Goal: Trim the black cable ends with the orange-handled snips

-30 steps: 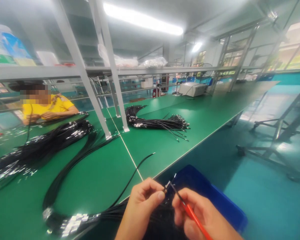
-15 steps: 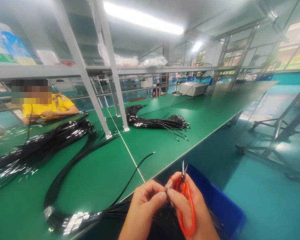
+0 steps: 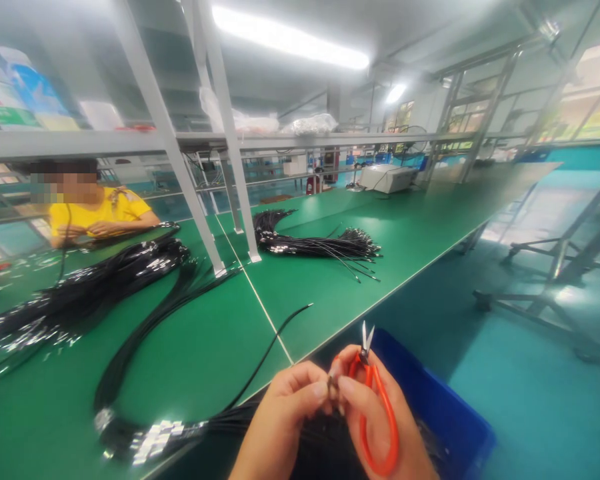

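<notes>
My left hand [image 3: 293, 407] is closed in a pinch on a small cable end [image 3: 331, 382], mostly hidden by fingertips. Facing it, my right hand [image 3: 375, 407] has thumb and forefinger at the same small piece. The right hand also holds a pair of scissors [image 3: 387, 427] with orange handles, blades pointing up and slightly apart. Beneath both hands runs a bundle of black cables [image 3: 235, 420], coming off the bench edge. Its curved part [image 3: 130, 347] lies on the green bench [image 3: 200, 360], with shiny metal tips near the front edge.
A blue bin [image 3: 450, 413] stands below, right of my hands. Another cable bundle [image 3: 320, 245] lies beyond the shelf posts, and a larger one [image 3: 100, 283] is at left. One loose cable [image 3: 273, 343] sticks out across the bench. A person in yellow [image 3: 123, 212] sits opposite.
The scissors have turned a little in my right hand, and their blades look wider apart. My fingertips have shifted slightly around the small cable end.
</notes>
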`<control>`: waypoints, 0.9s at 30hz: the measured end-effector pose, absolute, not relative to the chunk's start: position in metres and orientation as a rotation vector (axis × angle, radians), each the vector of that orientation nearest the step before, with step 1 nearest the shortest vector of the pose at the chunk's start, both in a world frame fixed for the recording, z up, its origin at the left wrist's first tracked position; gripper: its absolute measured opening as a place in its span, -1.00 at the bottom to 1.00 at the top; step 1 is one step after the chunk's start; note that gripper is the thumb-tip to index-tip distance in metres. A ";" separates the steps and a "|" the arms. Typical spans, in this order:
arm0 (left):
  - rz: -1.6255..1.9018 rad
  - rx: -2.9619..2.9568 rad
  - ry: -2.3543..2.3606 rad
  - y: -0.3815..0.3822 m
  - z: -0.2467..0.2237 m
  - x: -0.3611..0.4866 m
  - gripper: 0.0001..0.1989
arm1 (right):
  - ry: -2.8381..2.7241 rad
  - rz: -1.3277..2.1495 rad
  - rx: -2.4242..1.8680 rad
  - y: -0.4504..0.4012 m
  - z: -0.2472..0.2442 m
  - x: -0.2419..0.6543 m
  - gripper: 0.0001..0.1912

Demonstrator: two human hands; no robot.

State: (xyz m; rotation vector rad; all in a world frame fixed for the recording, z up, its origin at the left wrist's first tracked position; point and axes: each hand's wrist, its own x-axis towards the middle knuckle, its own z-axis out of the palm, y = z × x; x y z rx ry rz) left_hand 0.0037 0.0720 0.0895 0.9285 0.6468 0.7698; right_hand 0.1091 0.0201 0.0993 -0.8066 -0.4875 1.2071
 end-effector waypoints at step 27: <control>0.815 0.985 0.729 0.068 0.092 0.011 -0.77 | -0.434 1.058 -0.901 0.019 0.092 0.112 -0.68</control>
